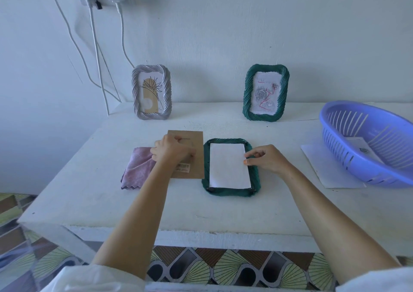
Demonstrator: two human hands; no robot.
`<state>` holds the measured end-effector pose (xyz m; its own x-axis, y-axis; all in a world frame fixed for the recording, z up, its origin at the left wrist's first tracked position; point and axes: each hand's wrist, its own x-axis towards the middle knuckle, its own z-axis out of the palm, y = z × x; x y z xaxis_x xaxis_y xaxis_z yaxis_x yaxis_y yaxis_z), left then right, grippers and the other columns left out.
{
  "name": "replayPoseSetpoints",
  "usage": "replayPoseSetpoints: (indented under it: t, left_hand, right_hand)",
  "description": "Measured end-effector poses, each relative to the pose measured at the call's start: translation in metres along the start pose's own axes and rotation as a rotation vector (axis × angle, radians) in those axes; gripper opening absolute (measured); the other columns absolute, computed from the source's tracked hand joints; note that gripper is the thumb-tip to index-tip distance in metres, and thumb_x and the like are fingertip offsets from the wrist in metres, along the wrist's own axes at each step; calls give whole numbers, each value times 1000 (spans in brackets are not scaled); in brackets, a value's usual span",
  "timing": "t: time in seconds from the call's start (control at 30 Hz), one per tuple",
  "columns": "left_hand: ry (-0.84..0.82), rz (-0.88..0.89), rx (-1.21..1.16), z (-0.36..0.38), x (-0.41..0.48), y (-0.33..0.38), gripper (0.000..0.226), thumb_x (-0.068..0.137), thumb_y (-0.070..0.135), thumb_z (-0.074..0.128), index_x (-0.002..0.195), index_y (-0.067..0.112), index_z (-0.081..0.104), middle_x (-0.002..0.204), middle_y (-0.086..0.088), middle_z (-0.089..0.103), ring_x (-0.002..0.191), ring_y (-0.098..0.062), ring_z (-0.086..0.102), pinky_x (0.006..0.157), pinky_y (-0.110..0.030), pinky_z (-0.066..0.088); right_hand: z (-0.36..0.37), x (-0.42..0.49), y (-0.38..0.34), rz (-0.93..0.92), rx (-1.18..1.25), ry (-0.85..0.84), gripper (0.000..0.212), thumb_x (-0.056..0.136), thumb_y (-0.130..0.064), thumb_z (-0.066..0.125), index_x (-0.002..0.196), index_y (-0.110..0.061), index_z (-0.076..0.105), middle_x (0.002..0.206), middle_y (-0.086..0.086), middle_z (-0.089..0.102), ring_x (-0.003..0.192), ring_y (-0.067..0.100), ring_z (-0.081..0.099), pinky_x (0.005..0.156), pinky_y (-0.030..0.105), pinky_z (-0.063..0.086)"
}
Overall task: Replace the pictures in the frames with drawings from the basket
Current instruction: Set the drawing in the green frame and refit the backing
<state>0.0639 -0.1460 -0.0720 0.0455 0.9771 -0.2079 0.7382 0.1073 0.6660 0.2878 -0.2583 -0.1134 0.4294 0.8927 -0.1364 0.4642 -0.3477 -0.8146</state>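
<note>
The right hand (266, 159) pinches the right edge of the paper (228, 166) lying in the face-down green frame (230, 192); just left of the frame, the left hand (173, 152) lies on a brown board (196, 139), its grip unclear.

Soft bluish daylight, faint shadows, wide-angle edge distortion
</note>
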Motion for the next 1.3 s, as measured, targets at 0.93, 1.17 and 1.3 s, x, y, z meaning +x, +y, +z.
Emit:
replayPoseSetpoints:
  t: [0.93,1.17,1.3]
  left_hand:
    - [-210,291,39,62,-42,31,36,84,23,65,63,29,35,87,3,49,89,-18,45,55,-17,32]
    - [-203,302,74,64,-36,31,48,82,28,65,59,29,24,64,13,34,81,-19,43,53,-19,30]
    - [-217,295,66,64,-33,30,47,81,27,67,58,28,26,64,12,35,79,-19,45,55,-24,35]
  right_hand:
    - [18,-12,-23,54,-93,204,23,80,-15,68,102,-14,72,104,10,71,78,23,60,83,33,52]
    - [20,-10,-26,71,-98,219,18,77,-9,63,87,2,73,91,14,73,89,32,66,80,40,55]
    - [18,-10,-27,89,-88,191,15,77,-6,63,85,3,73,63,5,64,71,26,62,79,37,56]
